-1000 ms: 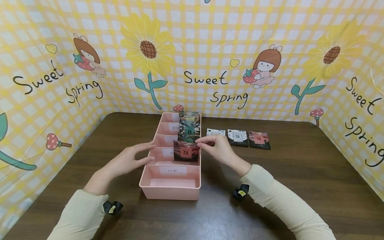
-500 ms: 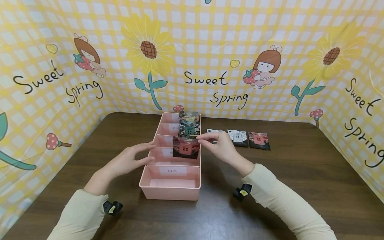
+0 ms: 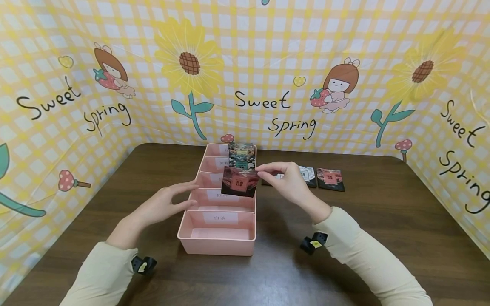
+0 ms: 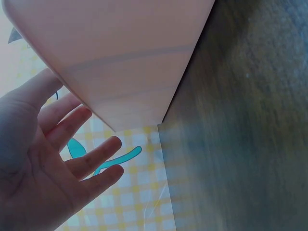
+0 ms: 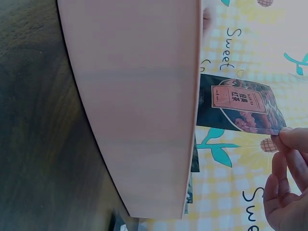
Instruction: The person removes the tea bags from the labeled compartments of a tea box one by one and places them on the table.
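Observation:
A pink divided box (image 3: 216, 246) stands lengthwise on the table, a paper label in each compartment. Over its middle, my right hand (image 3: 285, 180) pinches the upper right corner of a red-and-black tea bag packet (image 3: 239, 180) between thumb and fingertips. The right wrist view shows that packet (image 5: 240, 103) mostly above the box's rim. My left hand (image 3: 168, 202) rests its spread fingertips at the box's left rim; the left wrist view has this hand (image 4: 57, 159) with loosely extended fingers. Green-and-dark tea packets (image 3: 242, 148) stand in the back compartments, partly hidden behind the held one.
Right of the box, a red-and-black packet (image 3: 330, 178) and a white-and-black packet (image 3: 308, 174) lie on the brown table (image 3: 363, 238). Another pale packet there is mostly covered by my right hand. A yellow checked cloth (image 3: 264, 63) hangs behind the table.
The right hand has raised the red-and-black packet and shifted it slightly back and right, uncovering more of the label behind it. My left hand has stayed put.

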Demonstrator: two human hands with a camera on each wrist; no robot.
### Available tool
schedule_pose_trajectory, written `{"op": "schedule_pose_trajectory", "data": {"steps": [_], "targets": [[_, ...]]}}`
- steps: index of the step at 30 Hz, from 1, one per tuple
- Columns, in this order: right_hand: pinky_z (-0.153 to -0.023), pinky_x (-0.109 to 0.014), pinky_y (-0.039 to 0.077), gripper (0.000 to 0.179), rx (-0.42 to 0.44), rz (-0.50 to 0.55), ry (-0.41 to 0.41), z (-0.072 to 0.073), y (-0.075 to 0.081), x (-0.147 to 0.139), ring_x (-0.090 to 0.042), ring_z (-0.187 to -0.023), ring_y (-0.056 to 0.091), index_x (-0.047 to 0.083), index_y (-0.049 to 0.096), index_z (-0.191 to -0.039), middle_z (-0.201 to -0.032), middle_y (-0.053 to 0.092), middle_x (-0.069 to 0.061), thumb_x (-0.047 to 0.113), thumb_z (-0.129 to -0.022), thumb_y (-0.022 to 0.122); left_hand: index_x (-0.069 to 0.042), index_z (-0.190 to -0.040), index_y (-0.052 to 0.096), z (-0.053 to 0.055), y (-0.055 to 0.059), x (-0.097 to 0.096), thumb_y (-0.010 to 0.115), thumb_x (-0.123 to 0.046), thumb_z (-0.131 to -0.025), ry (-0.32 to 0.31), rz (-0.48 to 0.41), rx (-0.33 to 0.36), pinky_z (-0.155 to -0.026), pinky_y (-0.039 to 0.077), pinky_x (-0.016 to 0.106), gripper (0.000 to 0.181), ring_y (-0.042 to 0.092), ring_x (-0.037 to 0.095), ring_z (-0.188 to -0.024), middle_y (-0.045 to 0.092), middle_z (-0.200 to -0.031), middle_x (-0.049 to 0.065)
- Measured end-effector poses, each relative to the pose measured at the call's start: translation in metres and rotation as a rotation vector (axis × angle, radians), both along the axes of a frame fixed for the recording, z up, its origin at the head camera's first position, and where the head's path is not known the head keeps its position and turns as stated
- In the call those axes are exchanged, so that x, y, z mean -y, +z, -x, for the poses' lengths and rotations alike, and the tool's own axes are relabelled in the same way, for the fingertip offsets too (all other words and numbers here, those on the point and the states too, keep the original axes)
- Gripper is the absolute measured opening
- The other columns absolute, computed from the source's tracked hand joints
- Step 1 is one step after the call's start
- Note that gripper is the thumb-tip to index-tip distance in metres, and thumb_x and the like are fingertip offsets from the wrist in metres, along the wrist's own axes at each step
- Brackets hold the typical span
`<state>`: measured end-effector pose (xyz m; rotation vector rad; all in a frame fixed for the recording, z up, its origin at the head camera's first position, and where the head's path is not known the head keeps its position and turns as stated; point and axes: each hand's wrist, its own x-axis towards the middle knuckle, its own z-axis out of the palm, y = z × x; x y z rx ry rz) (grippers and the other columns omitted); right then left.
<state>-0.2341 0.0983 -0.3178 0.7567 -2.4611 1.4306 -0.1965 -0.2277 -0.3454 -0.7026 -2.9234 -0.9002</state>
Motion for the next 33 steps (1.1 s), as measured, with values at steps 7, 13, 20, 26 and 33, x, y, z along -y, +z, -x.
{"op": "schedule_pose_trajectory", "data": {"steps": [7, 13, 20, 26, 33], "targets": [[-0.065, -0.028, 0.050, 0.014, -0.002, 0.008, -0.010, -0.001, 0.005, -0.005, -0.014, -0.081, 0.063, 0.011, 0.074, -0.097, -0.098, 0.073, -0.007, 0.016, -0.087, 0.066, -0.006, -0.133, 0.051, 0.000, 0.000, 0.000, 0.062, -0.028, -0.090, 0.000, -0.001, 0.012, -0.105, 0.036, 0.054, 0.050, 0.043, 0.037, -0.131, 0.051, -0.138, 0.017], [-0.054, -0.024, 0.043, 0.014, -0.025, 0.001, -0.022, -0.004, 0.009, -0.011, -0.010, -0.077, 0.061, 0.011, 0.074, -0.097, -0.097, 0.073, -0.007, 0.017, -0.087, 0.066, -0.006, -0.133, 0.051, 0.001, 0.000, 0.000, 0.062, -0.028, -0.090, 0.002, 0.001, 0.012, -0.105, 0.036, 0.054, 0.050, 0.043, 0.036, -0.131, 0.051, -0.138, 0.017], [-0.063, -0.024, 0.045, 0.015, -0.051, -0.010, -0.035, -0.005, 0.013, -0.019, -0.003, -0.076, 0.058, 0.011, 0.074, -0.098, -0.097, 0.073, -0.007, 0.018, -0.088, 0.066, -0.006, -0.133, 0.051, 0.001, -0.001, 0.001, 0.062, -0.028, -0.090, 0.004, 0.004, 0.014, -0.105, 0.036, 0.054, 0.050, 0.043, 0.036, -0.130, 0.051, -0.138, 0.017], [-0.063, -0.025, 0.046, 0.015, -0.034, -0.003, -0.041, -0.006, 0.014, -0.029, -0.003, -0.073, 0.057, 0.011, 0.073, -0.099, -0.099, 0.072, -0.008, 0.017, -0.088, 0.065, -0.005, -0.133, 0.051, 0.001, 0.000, 0.000, 0.062, -0.027, -0.090, 0.003, 0.001, 0.014, -0.105, 0.036, 0.054, 0.050, 0.043, 0.037, -0.130, 0.051, -0.137, 0.017], [-0.066, -0.023, 0.047, 0.016, -0.036, -0.007, -0.068, -0.004, 0.013, -0.042, 0.002, -0.078, 0.059, 0.009, 0.073, -0.100, -0.101, 0.072, -0.009, 0.017, -0.089, 0.064, -0.004, -0.133, 0.051, 0.002, -0.001, 0.001, 0.062, -0.027, -0.090, 0.003, 0.003, 0.014, -0.105, 0.036, 0.054, 0.050, 0.043, 0.037, -0.130, 0.051, -0.137, 0.017]]}}
